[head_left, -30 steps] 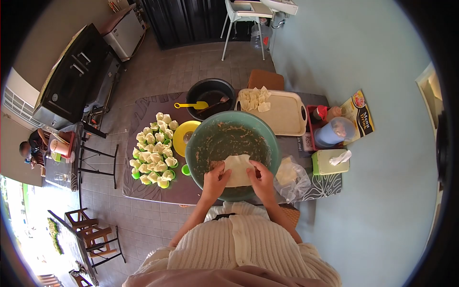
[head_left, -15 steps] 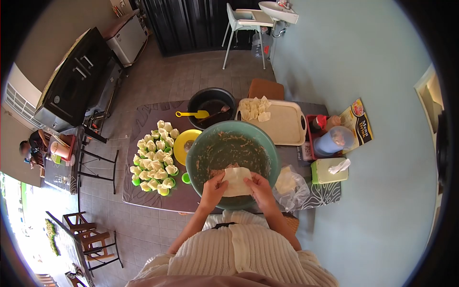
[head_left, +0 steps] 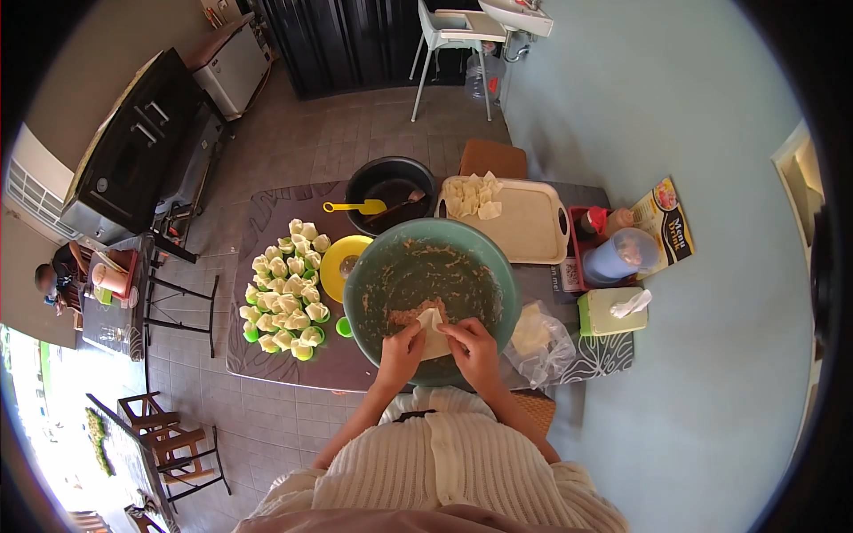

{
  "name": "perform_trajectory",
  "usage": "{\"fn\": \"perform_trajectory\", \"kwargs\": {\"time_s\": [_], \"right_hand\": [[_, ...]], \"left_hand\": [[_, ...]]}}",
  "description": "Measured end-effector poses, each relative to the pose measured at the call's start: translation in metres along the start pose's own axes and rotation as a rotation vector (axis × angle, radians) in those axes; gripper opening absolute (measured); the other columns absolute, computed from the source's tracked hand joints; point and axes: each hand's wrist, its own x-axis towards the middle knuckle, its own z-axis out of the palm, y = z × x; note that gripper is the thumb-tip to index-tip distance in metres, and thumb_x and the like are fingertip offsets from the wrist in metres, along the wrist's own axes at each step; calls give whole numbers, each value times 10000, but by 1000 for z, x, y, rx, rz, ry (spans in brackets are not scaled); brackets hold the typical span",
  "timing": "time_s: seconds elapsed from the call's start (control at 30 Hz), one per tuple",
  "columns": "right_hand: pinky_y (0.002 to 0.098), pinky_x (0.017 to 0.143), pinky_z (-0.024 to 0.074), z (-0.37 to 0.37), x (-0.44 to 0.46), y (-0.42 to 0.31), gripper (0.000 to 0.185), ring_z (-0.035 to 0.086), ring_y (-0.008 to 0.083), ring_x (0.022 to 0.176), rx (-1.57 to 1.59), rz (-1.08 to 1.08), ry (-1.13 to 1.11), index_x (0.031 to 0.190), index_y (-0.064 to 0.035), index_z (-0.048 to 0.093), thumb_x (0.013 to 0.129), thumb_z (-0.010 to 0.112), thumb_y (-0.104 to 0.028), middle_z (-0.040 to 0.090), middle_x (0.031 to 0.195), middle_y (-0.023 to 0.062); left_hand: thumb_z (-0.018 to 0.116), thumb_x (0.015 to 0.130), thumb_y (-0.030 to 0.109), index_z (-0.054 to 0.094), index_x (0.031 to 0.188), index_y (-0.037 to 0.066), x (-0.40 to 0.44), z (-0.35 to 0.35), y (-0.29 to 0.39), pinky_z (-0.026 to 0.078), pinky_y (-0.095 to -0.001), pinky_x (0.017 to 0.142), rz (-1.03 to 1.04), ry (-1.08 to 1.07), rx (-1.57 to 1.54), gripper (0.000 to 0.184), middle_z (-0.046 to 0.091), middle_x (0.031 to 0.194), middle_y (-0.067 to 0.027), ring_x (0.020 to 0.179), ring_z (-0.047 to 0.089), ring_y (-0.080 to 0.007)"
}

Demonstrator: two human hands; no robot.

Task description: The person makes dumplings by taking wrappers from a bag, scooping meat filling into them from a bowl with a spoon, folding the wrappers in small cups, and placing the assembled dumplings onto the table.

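My left hand [head_left: 403, 354] and my right hand [head_left: 471, 348] both grip a pale, thin wrapper sheet [head_left: 434, 337], its far edge now drawn up into a narrow peak. They hold it over the near part of a big green bowl [head_left: 506, 266]. Pinkish filling [head_left: 414, 314] lies just beyond the hands, with smears on the bowl's wall. Left of the bowl are a yellow plate [head_left: 332, 267], a small green cup [head_left: 344, 327] and several white folded wrappers in green cups [head_left: 286, 289]. To the right, a plastic bag [head_left: 544, 345] holds more pale sheets.
Behind the bowl stand a black basin [head_left: 360, 188] with a yellow spatula [head_left: 355, 207] and a beige tray [head_left: 529, 231] with wrapper pieces [head_left: 474, 194]. At right are a blue container [head_left: 613, 258] and a tissue box [head_left: 611, 313]. A person [head_left: 62, 275] sits far left.
The wrapper was spread flat between both hands; its far edge is now gathered and the sheet looks narrower. My right hand has moved left, closer to my left hand.
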Motion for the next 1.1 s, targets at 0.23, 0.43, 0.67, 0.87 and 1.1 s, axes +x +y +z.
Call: {"fn": "perform_trajectory", "kwargs": {"time_s": [0.23, 0.43, 0.67, 0.87, 1.1], "right_hand": [[213, 454, 364, 13, -9, 26, 110, 481, 80, 487, 151, 237, 152, 908, -31, 626, 813, 580, -60, 549, 601, 14], [204, 503, 419, 5, -8, 29, 192, 544, 69, 593, 703, 835, 6, 991, 12, 575, 833, 579, -97, 622, 732, 21], [182, 499, 380, 16, -14, 37, 143, 487, 36, 566, 484, 507, 77, 943, -9, 598, 824, 588, -86, 589, 686, 0], [195, 479, 362, 8, -3, 14, 158, 467, 34, 548, 111, 30, 11, 958, -31, 605, 804, 602, -63, 599, 675, 60], [228, 475, 418, 10, -10, 27, 259, 541, 91, 540, 442, 630, -36, 1002, -4, 583, 790, 638, -141, 604, 674, 50]], "left_hand": [[568, 804, 52, 585, 919, -1, -1, 9, -6, 399, -216, 523, -267, -139, -570, 128, 591, 669, -17, 577, 473, -36], [553, 826, 63, 583, 932, -11, -7, 22, -32, 369, -201, 518, -296, -60, -609, 132, 540, 658, 31, 605, 424, -17], [540, 830, 79, 496, 808, -26, -6, 16, -22, 314, -265, 431, -76, 74, -185, 116, 355, 527, -108, 508, 332, -57], [514, 855, 88, 487, 806, -26, -4, 11, -23, 306, -277, 426, -19, 46, -133, 128, 411, 527, -126, 475, 343, -95], [539, 850, 66, 516, 1054, 19, -4, 4, -14, 413, -215, 497, -487, -196, -961, 211, 594, 777, -31, 608, 514, -78]]}}
